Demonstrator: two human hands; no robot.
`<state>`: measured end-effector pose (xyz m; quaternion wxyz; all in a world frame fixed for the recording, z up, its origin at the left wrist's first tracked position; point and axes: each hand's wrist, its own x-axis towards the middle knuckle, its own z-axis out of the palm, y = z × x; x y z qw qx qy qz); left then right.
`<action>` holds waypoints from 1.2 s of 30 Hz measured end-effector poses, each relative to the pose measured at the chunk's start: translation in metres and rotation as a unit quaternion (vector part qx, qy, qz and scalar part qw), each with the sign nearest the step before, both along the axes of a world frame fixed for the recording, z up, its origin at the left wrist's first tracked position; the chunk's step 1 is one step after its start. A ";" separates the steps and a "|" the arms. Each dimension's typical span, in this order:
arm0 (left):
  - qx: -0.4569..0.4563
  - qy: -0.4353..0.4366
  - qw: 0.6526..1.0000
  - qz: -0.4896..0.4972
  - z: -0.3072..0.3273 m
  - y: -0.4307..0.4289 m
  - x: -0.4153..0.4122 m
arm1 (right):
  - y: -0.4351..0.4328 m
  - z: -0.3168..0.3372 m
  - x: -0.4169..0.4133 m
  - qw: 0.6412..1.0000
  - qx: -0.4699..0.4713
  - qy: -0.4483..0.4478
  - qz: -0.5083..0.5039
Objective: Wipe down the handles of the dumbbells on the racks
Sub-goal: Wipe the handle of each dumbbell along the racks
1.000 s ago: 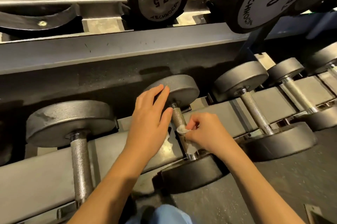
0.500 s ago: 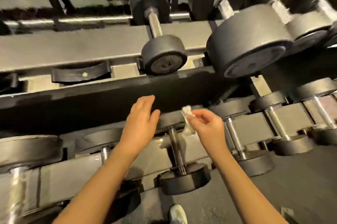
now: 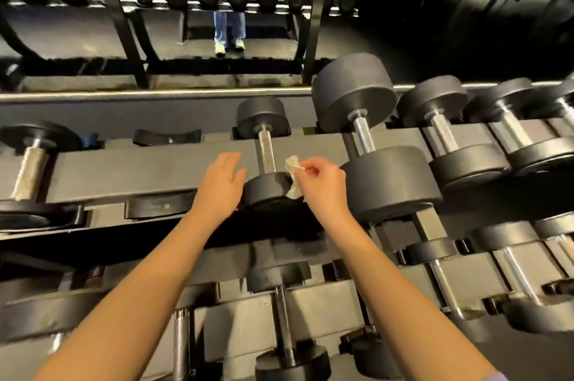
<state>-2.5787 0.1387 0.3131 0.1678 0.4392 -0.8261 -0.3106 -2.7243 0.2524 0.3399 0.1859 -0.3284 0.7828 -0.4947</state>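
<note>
Centrally, a small dumbbell (image 3: 267,191) is being kept on the upper rack tier (image 3: 124,169), its knurled handle (image 3: 267,154) being left bare between the two hands. A crumpled white wipe (image 3: 293,175) is being pinched by thumb and curled fingers of the right hand (image 3: 320,182), just right of that handle, and is hanging against the dumbbell's near head. The left hand (image 3: 222,185) is being held open, fingers straight and together, just left of the near head; contact cannot be told. A bigger dumbbell (image 3: 363,135) is being stored just right of the small dumbbell, an empty black saddle (image 3: 167,136) to its left, and another dumbbell (image 3: 284,318) below it.
</note>
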 end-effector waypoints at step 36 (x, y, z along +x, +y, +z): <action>-0.076 -0.023 0.987 -0.142 -0.005 -0.126 -0.058 | -0.136 -0.051 -0.031 0.986 0.159 0.040 -0.009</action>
